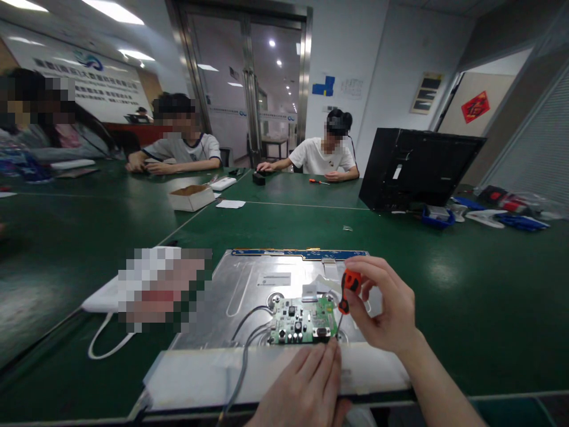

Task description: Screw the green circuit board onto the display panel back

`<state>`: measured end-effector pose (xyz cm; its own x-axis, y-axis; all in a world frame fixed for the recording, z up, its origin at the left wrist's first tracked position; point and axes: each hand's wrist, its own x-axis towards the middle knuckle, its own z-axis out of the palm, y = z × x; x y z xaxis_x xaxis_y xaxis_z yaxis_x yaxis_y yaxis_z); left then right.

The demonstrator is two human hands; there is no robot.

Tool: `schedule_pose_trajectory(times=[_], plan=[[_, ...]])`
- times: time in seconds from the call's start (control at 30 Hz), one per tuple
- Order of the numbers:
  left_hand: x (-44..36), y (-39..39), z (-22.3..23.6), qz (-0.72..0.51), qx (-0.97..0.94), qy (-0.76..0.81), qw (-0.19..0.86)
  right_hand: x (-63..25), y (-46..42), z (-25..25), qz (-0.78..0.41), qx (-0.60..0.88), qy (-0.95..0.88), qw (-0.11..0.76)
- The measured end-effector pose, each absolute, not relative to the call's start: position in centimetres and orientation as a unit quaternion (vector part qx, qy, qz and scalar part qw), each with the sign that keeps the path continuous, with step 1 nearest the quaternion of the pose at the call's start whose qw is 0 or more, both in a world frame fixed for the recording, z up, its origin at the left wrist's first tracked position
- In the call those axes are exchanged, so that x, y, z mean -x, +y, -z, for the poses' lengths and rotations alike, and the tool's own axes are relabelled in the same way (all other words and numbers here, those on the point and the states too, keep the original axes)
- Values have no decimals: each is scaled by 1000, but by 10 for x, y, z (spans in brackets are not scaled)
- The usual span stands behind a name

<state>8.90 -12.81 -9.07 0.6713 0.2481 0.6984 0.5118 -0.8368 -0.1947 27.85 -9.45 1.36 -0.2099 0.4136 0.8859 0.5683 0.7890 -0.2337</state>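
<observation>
My right hand [386,302] grips the red-and-black handle of a small screwdriver [351,284] between thumb and fingers. Its shaft slants down to the lower right corner of a green circuit board [302,320]. My left hand [306,379] lies with fingers stretched out along the board's lower edge, fingertips close to the screwdriver's tip. Whether a screw is under the tip is hidden. The board sits on a silver metal display panel [208,326] with a blue circuit strip [275,254] along its far edge and a white strip [200,376] along its near side.
Grey cables [245,356] run from the board toward me. A white device with a cable [106,293] lies left of the panel. Farther off are an open cardboard box [191,198], a black monitor [418,166] and a blue tray [438,216]. Several people sit across the green table [480,284].
</observation>
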Motion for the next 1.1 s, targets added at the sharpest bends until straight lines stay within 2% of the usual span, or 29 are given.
schedule_pose_trajectory(times=[0.63, 0.87, 1.1], plan=[[-87, -129, 96, 314, 908, -213, 178, -276, -93, -13, 38, 289, -772, 565], [-88, -129, 95, 325, 904, -215, 178, -277, -94, -15, 97, 307, -764, 560], [-86, -128, 100, 297, 912, -214, 183, -278, -94, -15, 81, 314, -771, 547]])
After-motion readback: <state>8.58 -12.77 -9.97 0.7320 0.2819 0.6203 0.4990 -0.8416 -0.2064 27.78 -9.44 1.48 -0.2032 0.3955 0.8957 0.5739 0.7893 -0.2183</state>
